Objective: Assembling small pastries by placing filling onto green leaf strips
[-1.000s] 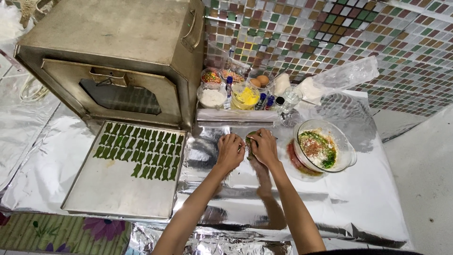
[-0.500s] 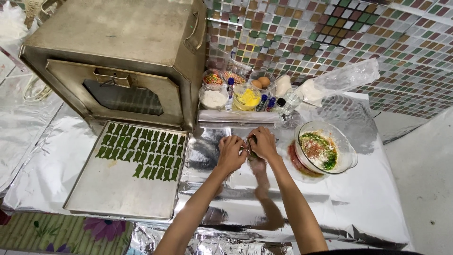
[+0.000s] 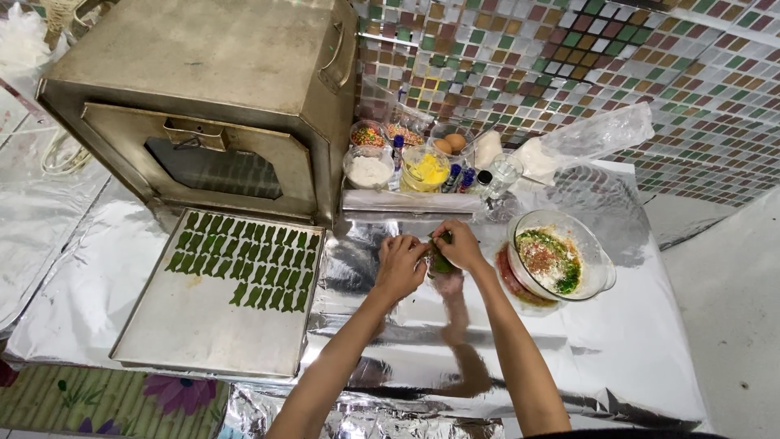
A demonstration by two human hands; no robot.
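Both of my hands meet over the foil-covered surface, working a small lump of green dough between them. My left hand cups it from the left and my right hand pinches it from the right. Most of the lump is hidden by my fingers. Left of my hands lies a flat metal baking tray with several rows of small green dough pieces along its far half. To the right stands a glass bowl holding dough in green, white and red patches.
A metal box oven with a windowed door stands behind the tray. Small jars, a cup of yellow stuff, white powder, eggs, a glass and a plastic bag line the mosaic-tiled wall. A foil roll lies before them.
My hands have stayed together at the same spot, kneading the green lump with small finger movements. The view has shifted slightly.
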